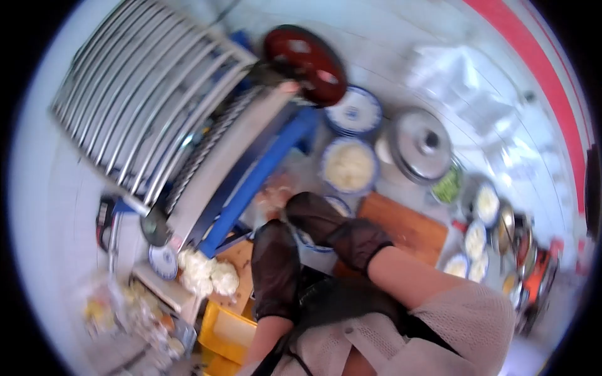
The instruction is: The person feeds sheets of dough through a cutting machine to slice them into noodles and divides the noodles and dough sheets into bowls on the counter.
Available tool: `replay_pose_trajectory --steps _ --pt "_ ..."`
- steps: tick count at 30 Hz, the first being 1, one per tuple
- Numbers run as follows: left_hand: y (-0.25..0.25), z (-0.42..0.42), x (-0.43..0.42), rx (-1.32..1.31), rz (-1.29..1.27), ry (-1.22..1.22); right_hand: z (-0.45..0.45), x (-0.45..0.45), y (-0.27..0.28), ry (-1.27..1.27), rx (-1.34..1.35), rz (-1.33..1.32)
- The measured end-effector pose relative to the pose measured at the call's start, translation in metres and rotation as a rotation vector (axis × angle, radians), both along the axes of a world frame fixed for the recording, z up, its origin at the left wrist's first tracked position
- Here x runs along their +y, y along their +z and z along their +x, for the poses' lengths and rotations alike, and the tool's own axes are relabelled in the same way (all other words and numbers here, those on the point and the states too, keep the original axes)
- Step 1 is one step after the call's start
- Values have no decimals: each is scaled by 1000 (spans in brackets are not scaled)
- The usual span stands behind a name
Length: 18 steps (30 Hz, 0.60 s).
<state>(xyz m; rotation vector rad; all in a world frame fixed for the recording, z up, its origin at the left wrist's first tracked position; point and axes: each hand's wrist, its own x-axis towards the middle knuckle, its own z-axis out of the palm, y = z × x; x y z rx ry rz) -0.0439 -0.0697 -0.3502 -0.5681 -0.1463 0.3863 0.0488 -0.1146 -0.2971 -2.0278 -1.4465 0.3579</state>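
My left hand (268, 208) and my right hand (280, 188) are close together beside the blue frame (257, 178) of a machine with a metal bar guard (150, 88). Both are smeared by motion, so their fingers and anything in them cannot be made out. Dark sheer oversleeves cover both forearms. Partly under my right sleeve lies a blue-rimmed plate (338, 205). Just beyond it stands a blue-rimmed bowl (323, 164) with pale, floury-looking contents.
A wooden cutting board (401, 229) lies to the right, near a lidded metal pot (417, 147) and chopped greens (448, 186). White dough-like pieces (207, 276) sit left of my arms, above a yellow crate (227, 332). A dark red wheel (305, 64) projects from the machine.
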Motion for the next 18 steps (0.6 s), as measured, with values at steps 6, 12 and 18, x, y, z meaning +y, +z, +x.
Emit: replay_pose_trajectory --steps 6,12,18 --pt "124 -21 -74 506 723 -63 -73 -48 68 -467 321 73" --pt "248 -10 -221 1033 1183 91 -41 -211 210 -424 483 224" --pt "286 36 -407 565 1256 -267 -19 -432 254 -898 175 322"
